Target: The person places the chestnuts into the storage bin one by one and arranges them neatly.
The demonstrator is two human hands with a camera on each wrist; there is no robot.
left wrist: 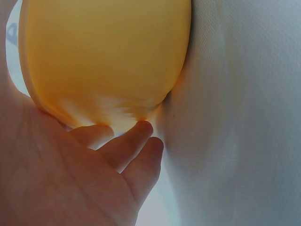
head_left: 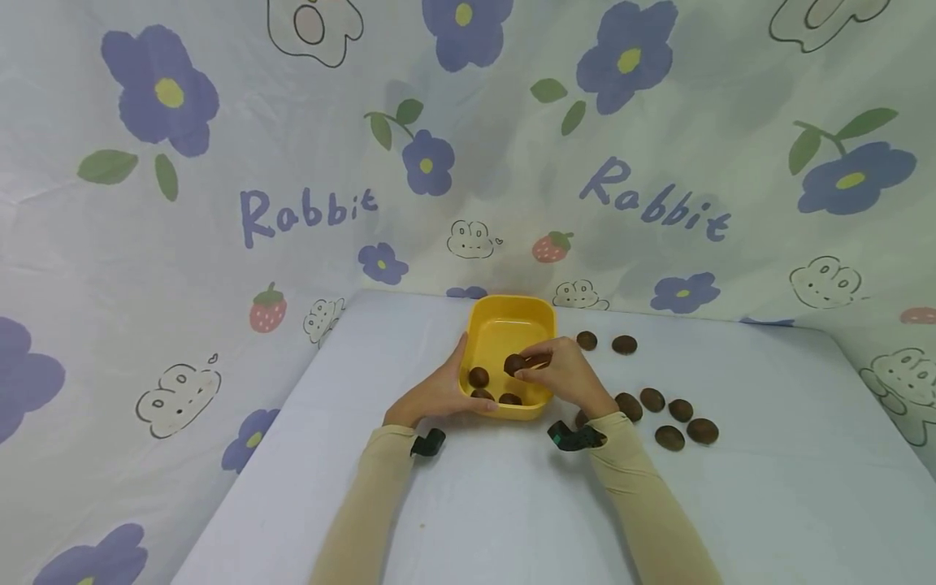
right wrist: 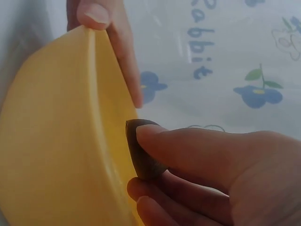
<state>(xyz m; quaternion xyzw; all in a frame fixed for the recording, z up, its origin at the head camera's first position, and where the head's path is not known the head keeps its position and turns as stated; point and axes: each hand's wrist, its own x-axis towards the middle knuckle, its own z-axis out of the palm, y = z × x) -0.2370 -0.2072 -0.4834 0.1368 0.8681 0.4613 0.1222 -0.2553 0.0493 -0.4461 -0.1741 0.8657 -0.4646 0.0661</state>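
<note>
A yellow plastic box (head_left: 513, 310) stands on the table, with several brown chestnuts (head_left: 478, 377) at its near end. My left hand (head_left: 441, 388) grips the box's near left corner, its thumb on the front rim. In the left wrist view, fingers (left wrist: 136, 141) touch the box's outer wall (left wrist: 108, 52). Over the box, my right hand (head_left: 566, 374) pinches one chestnut (head_left: 513, 364) between thumb and fingers. The right wrist view shows this dark chestnut (right wrist: 143, 150) just beside the box's rim (right wrist: 96, 113).
Several loose chestnuts (head_left: 669, 438) lie right of the box on the white table (head_left: 483, 504). Two more chestnuts (head_left: 624, 345) lie farther back. One is partly hidden by the right wrist. A printed cloth (head_left: 468, 162) hangs behind and beside the table.
</note>
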